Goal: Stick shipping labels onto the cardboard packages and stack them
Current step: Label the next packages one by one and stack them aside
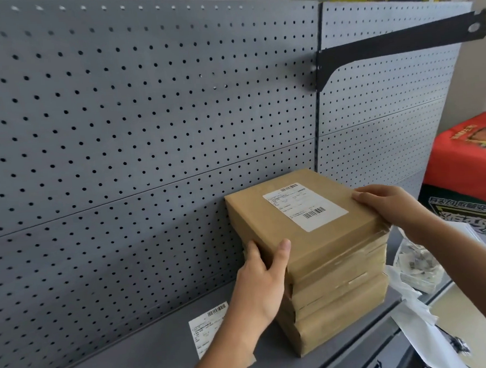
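labelled package (301, 217) between left hand (260, 280), right hand (390, 205).

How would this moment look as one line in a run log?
stage: stacking | left hand: grips top package near corner | right hand: on far edge | label: stuck | stack: on shelf

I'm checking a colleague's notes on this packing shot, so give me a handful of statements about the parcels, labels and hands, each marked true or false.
1. The top package carries a white label. True.
2. Both hands are on the top package. True: left hand at its near left corner, right hand at its right edge.
3. The stack sits on the floor. False: it stands on a grey shelf against a pegboard.
4. A loose label lies on the shelf left of the stack. True.
5. The loose label is in the right hand. False: no hand touches it.
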Tool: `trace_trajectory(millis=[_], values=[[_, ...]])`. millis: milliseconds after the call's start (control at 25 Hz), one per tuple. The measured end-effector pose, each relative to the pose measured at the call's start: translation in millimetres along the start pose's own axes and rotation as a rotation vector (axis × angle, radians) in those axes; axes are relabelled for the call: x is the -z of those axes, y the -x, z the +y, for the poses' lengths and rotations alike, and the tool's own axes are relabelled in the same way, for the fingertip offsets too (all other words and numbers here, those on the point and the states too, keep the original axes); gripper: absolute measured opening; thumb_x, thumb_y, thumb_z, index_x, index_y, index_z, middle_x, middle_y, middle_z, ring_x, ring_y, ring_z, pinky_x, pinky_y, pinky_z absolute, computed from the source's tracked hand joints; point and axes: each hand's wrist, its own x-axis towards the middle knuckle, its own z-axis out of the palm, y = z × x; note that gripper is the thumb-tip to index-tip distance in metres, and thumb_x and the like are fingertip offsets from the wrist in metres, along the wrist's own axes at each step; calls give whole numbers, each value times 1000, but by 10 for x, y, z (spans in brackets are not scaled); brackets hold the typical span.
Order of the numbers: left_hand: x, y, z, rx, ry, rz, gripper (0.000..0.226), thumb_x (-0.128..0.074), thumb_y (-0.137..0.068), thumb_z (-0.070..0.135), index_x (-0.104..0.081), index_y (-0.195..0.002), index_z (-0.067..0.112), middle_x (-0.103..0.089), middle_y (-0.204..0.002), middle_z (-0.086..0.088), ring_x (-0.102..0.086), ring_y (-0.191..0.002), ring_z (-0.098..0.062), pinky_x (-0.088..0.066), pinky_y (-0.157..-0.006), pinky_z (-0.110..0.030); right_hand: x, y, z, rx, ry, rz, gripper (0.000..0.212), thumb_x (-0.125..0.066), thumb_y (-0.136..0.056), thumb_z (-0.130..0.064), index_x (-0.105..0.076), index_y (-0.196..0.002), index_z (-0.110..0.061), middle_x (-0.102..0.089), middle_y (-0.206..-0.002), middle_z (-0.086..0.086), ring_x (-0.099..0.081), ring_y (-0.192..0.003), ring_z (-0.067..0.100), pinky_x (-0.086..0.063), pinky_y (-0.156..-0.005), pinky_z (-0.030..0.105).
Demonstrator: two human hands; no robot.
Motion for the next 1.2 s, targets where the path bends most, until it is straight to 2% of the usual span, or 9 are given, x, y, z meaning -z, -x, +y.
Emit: trace_trajectory(millis=[160,360,440,520,720,800,920,1080,1200], values=[[281,71,-19,-28,-104,152,84,-41,-95,71,-19,-163,26,-31,-167,3,-30,-152,-15,-28,-124,-39,-34,75,-154,75,101,107,26,-60,-95,-33,-70,-118,-26,-69,-116,-2,-61,-105,20,-48,-95,40],[936,274,-162,-106,-417,418,65,-34,-102,62,-31,-157,29,-38,-162,10,-38,-147,-13,-38,-114,-40,-359,292,-642,241,221,165,30,-56,-97,-33,-66,-123,-23,-68,-127,2,-62,-111,26,-47,-89,42],[1274,399,-270,-102,-472,505,63,-34,-103,62,-34,-156,29,-40,-160,12,-40,-145,-12,-41,-111,-39,-619,419,-905,307,277,150,30,-54,-98,-34,-66,-124,-24,-66,-130,2,-64,-110,31,-46,-83,40],[1617,548,-410,-69,-500,570,61,-34,-103,61,-37,-154,28,-43,-159,13,-42,-144,-10,-42,-109,-39,-930,566,-1159,395,301,132,29,-55,-96,-32,-66,-122,-24,-66,-128,0,-63,-105,27,-47,-87,40],[2472,1113,-870,47,-577,732,58,-34,-104,58,-42,-151,26,-47,-155,14,-45,-142,-10,-43,-106,-37,-1898,964,-1693,635,297,-37,29,-56,-97,-30,-64,-125,-25,-63,-133,1,-59,-98,23,-46,-89,38],[2797,1394,-1098,110,-615,789,58,-35,-104,58,-43,-151,25,-48,-155,13,-46,-141,-10,-44,-105,-35,-2343,1166,-1889,678,303,-117,29,-56,-97,-32,-63,-125,-26,-61,-135,1,-59,-96,25,-49,-86,39],[3245,1828,-1443,213,-638,865,55,-37,-103,56,-48,-148,25,-52,-152,10,-51,-136,-14,-46,-104,-36,-3016,1524,-2128,737,308,-226,33,-55,-97,-37,-61,-129,-28,-58,-138,-2,-61,-107,22,-52,-86,39],[3755,2453,-1824,369,-735,929,54,-36,-104,55,-50,-147,24,-54,-150,6,-54,-133,-17,-49,-95,-35,-3871,2078,-2302,816,343,-372,36,-53,-99,-40,-58,-133,-28,-55,-140,-3,-56,-93,15,-49,-76,32],[4065,2871,-2117,477,-812,941,56,-33,-105,55,-49,-148,24,-55,-149,4,-56,-132,-18,-51,-94,-35,-4416,2515,-2356,894,372,-458,38,-51,-101,-40,-56,-136,-29,-55,-139,-5,-57,-99,16,-51,-76,31]])
